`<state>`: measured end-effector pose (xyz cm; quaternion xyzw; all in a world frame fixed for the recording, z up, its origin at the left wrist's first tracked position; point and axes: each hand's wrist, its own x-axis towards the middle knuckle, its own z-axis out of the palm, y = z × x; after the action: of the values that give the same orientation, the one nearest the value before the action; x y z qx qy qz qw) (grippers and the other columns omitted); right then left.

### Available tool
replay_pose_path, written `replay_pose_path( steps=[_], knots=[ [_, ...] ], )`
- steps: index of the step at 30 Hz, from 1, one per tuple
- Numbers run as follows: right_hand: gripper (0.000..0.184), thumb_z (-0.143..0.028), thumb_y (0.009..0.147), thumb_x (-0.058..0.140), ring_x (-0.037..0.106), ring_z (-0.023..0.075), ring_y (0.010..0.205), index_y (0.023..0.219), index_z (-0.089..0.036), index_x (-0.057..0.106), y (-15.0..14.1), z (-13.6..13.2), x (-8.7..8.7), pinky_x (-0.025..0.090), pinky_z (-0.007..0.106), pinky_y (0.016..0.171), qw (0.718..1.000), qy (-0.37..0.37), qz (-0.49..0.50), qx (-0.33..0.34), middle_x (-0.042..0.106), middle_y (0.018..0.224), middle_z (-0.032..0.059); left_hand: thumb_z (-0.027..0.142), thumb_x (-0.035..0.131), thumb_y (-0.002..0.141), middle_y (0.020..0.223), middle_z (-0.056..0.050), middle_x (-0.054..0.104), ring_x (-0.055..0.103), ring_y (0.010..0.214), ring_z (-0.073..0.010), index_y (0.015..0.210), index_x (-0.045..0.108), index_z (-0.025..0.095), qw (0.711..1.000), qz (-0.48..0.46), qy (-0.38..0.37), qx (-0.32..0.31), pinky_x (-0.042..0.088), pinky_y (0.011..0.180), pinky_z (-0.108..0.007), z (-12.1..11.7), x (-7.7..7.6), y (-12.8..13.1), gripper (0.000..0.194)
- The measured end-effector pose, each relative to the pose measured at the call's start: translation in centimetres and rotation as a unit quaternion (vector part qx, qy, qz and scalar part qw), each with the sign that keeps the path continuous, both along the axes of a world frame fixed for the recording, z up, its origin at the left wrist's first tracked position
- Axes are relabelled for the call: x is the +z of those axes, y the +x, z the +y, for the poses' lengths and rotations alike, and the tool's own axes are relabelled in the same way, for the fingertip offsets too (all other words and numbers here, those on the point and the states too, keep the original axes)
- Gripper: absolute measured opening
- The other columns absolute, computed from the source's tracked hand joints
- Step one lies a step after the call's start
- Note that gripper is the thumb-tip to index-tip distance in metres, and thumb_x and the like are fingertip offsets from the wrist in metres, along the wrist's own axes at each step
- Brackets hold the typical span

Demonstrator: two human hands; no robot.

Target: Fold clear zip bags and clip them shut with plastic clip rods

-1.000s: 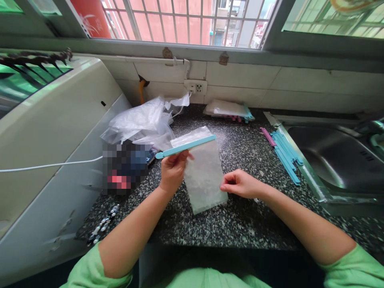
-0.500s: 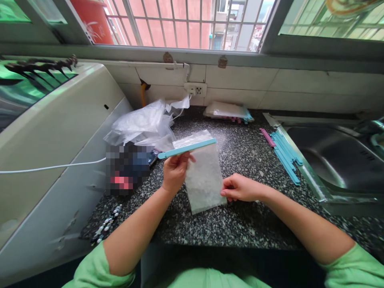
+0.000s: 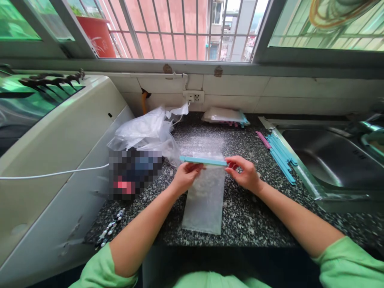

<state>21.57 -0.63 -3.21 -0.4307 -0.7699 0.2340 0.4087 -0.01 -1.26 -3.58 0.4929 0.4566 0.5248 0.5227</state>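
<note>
And the right hand (image 3: 246, 174) has come up from the bag's lower edge to the right end of the clip (image 3: 207, 161), thumb and forefinger right at the tip, though whether they grip it I can't tell! The left hand (image 3: 186, 178) stays clamped on clip and bag (image 3: 204, 204), and the clip has swung nearly level across the bag's top, the bag's bottom now towards the counter's (image 3: 246, 228) front edge.

Blue clip (image 3: 207, 161), pink clip (image 3: 263, 140), speckled black-and-white counter (image 3: 249, 224), plain green sleeves (image 3: 345, 256)
</note>
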Motion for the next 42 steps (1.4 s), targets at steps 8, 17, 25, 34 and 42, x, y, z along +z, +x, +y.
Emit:
replay_pose_path(
  steps=[8, 17, 25, 34, 42],
  knots=[
    [0.017, -0.029, 0.083, 0.047, 0.055, 0.0166, 0.065, 0.084, -0.018, 0.059, -0.8, 0.1, -2.0, 0.044, 0.030, 0.065, 0.985, 0.047, -0.167, 0.005, 0.062, 0.074, 0.0073, 0.032, 0.063, 0.064, 0.062, -0.001, 0.066, 0.057, 0.061, -0.0148, 0.066, 0.065, 0.016, 0.994, 0.092, 0.042, -0.035, 0.045, 0.062, -0.026, 0.8, -1.4, -0.1, 0.016],
    [0.021, -0.034, 0.079, 0.047, 0.056, 0.0168, 0.065, 0.081, -0.018, 0.059, 1.8, 5.6, -1.7, 0.039, 0.026, 0.065, 0.960, 0.078, -0.191, -0.188, 0.063, 0.073, 0.0061, 0.032, 0.074, 0.054, 0.059, -0.004, 0.067, 0.056, 0.047, -0.0116, 0.063, 0.063, 0.014, 0.976, 0.035, -0.173, -0.132, 0.043, 0.045, -0.022, 2.4, 1.2, 0.7, 0.023],
    [0.024, -0.035, 0.081, 0.045, 0.057, 0.0214, 0.073, 0.087, -0.015, 0.056, 3.6, 12.5, -1.1, 0.036, 0.028, 0.063, 0.907, 0.029, -0.139, -0.397, 0.064, 0.080, 0.0102, 0.029, 0.064, 0.064, 0.061, -0.002, 0.062, 0.057, 0.047, -0.0113, 0.066, 0.055, 0.014, 0.991, -0.003, -0.098, 0.093, 0.044, 0.045, -0.021, 7.9, 0.5, 5.5, 0.017],
    [0.023, -0.034, 0.082, 0.044, 0.057, 0.0217, 0.074, 0.087, -0.014, 0.055, 4.3, 17.1, -1.5, 0.033, 0.028, 0.062, 0.888, 0.033, -0.138, -0.438, 0.063, 0.079, 0.0105, 0.019, 0.054, 0.075, 0.067, -0.001, 0.060, 0.059, 0.069, -0.0147, 0.075, 0.056, 0.016, 0.959, 0.089, -0.006, 0.268, 0.042, 0.066, -0.023, 16.8, -1.6, 9.4, 0.003],
    [0.022, -0.037, 0.080, 0.048, 0.056, 0.0183, 0.067, 0.084, -0.016, 0.055, 4.6, 21.1, -2.1, 0.030, 0.026, 0.059, 0.852, 0.056, -0.134, -0.502, 0.062, 0.072, 0.0047, 0.020, 0.065, 0.075, 0.051, 0.008, 0.045, 0.046, 0.053, -0.0118, 0.120, 0.046, 0.011, 0.925, 0.133, 0.080, 0.347, 0.036, 0.063, -0.023, 21.3, -1.2, 9.9, 0.049]
  ],
)
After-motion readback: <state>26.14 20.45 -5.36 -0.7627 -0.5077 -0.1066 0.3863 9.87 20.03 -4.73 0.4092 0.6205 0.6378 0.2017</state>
